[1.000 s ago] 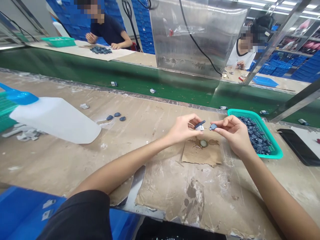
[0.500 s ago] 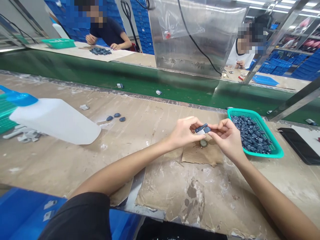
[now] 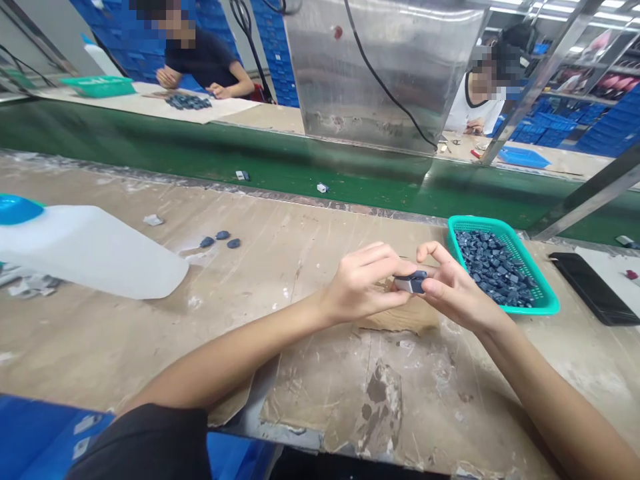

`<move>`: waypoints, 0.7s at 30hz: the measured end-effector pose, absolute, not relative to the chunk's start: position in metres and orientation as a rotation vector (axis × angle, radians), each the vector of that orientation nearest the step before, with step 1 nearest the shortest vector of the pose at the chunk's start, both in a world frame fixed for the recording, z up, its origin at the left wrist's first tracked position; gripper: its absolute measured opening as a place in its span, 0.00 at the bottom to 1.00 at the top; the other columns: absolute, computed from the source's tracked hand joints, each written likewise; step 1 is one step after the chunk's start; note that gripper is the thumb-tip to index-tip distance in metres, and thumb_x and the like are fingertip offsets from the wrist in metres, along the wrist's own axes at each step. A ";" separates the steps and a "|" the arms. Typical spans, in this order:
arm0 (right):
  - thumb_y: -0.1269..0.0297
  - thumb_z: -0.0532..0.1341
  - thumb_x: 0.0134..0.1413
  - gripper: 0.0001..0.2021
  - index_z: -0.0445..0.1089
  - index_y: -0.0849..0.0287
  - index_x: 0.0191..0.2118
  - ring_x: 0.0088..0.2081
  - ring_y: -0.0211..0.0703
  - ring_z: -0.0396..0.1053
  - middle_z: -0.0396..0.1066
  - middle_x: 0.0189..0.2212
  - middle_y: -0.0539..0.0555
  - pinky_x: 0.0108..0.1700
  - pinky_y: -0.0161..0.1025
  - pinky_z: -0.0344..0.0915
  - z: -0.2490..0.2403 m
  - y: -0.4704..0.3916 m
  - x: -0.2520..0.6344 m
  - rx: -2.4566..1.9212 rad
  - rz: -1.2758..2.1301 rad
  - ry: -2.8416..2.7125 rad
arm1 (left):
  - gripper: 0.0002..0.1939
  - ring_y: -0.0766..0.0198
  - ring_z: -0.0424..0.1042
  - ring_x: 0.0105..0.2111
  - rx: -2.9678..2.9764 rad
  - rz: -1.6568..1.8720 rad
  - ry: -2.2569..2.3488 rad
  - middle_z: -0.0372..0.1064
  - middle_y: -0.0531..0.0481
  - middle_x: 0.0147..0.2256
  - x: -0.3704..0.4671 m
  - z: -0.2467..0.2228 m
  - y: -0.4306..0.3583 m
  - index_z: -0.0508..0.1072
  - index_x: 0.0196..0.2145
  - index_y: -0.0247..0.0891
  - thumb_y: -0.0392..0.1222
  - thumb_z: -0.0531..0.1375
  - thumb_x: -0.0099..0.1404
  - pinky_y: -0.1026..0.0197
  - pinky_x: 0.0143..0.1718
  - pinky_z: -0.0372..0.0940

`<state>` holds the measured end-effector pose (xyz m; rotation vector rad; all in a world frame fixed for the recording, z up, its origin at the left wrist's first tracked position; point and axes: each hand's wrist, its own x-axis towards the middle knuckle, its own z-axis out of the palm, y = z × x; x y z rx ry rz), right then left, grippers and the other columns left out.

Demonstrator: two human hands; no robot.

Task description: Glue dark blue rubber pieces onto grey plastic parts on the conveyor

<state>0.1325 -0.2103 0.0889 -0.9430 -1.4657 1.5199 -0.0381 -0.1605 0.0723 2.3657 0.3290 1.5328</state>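
1. Clock positions are taken from the small block of pale grey and dark blue (image 3: pixel 411 283), which is held above a scrap of brown cardboard (image 3: pixel 400 325) on the bench.
2. Left hand (image 3: pixel 367 283): at 9 o'clock, thumb and fingers clamped on the block.
3. Right hand (image 3: pixel 457 290): at 3 o'clock, thumb touching the block's dark end, index finger raised clear; whether its other fingers close on the far side cannot be told.
4. Rectangular green plastic basket (image 3: pixel 553 304): at 3 o'clock, near the right hand, holding a heap of small dark blue pieces (image 3: pixel 495 267).
5. Three loose dark blue pieces (image 3: pixel 233 243): between 9 and 10 o'clock, well apart from both hands.
6. White plastic bottle with blue top (image 3: pixel 100 257): at 9 o'clock, tilted in view.
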 end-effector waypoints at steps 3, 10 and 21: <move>0.52 0.52 0.59 0.16 0.54 0.55 0.47 0.36 0.46 0.70 0.71 0.35 0.55 0.41 0.44 0.65 0.094 -0.198 0.152 -1.313 1.053 -1.764 | 0.07 0.68 0.69 0.32 2.408 1.219 0.453 0.71 0.51 0.31 -0.025 0.070 -0.128 0.71 0.35 0.35 0.37 0.61 0.57 0.66 0.35 0.64; 0.78 0.50 0.51 0.20 0.67 0.71 0.50 0.48 0.60 0.66 0.69 0.44 0.69 0.49 0.50 0.61 0.091 -0.178 0.258 -2.555 -0.151 -2.172 | 0.14 0.59 0.67 0.44 2.453 0.689 1.238 0.70 0.43 0.43 0.012 0.029 0.000 0.71 0.44 0.32 0.36 0.58 0.58 0.61 0.48 0.61; 0.75 0.55 0.44 0.14 0.76 0.61 0.36 0.37 0.54 0.71 0.75 0.34 0.59 0.39 0.44 0.66 0.096 -0.177 0.285 -2.490 -0.053 -2.007 | 0.18 0.48 0.60 0.53 2.058 0.687 1.633 0.65 0.36 0.48 -0.036 0.010 0.072 0.74 0.39 0.28 0.21 0.52 0.53 0.49 0.56 0.53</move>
